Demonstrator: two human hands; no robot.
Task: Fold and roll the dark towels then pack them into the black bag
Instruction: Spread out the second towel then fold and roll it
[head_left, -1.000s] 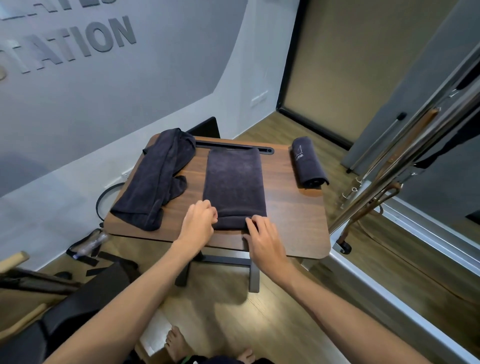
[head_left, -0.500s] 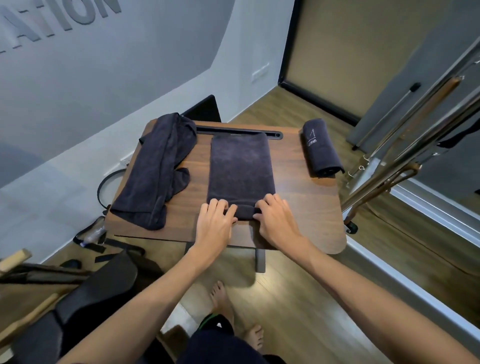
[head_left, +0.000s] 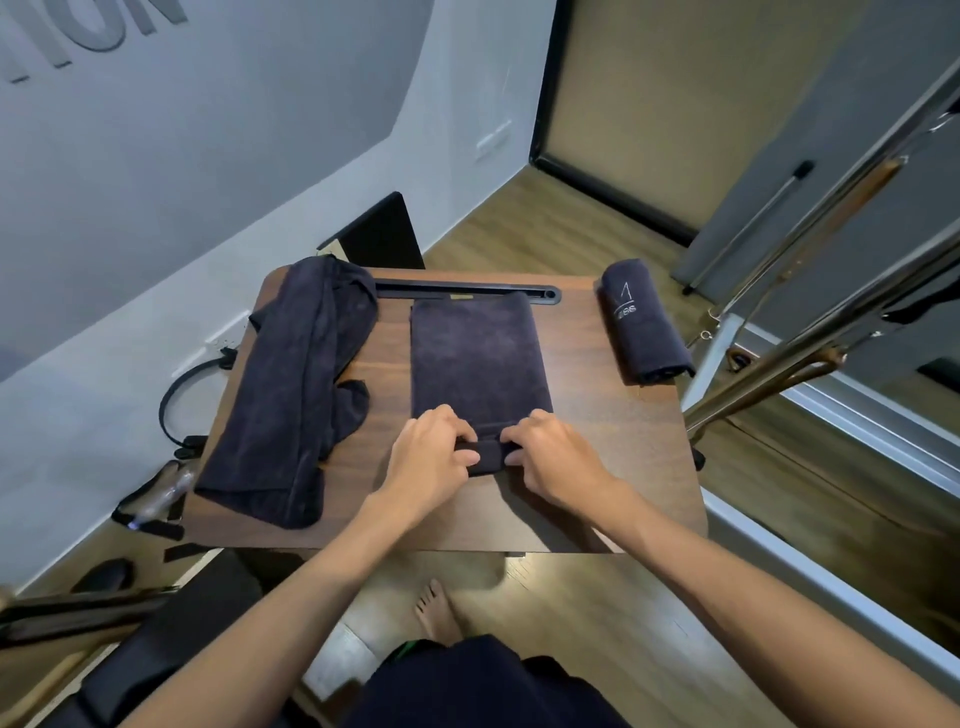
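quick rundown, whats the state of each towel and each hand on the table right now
middle towel: folded flat into a long strip, near end curled into the start of a roll
left towel: unfolded, lying bunched along the table's left side
right towel: fully rolled, lying by the right edge
left hand: grips the rolled near end
right hand: grips the rolled near end
table: all three towels lie on it

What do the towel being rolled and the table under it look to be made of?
Towel: soft dark terry-like cloth, matte and faintly napped; its near edge curls into a roll under both hands. Table: dark wood grain with a smooth, slightly shiny finish, probably laminate or veneer; solid wood cannot be ruled out.
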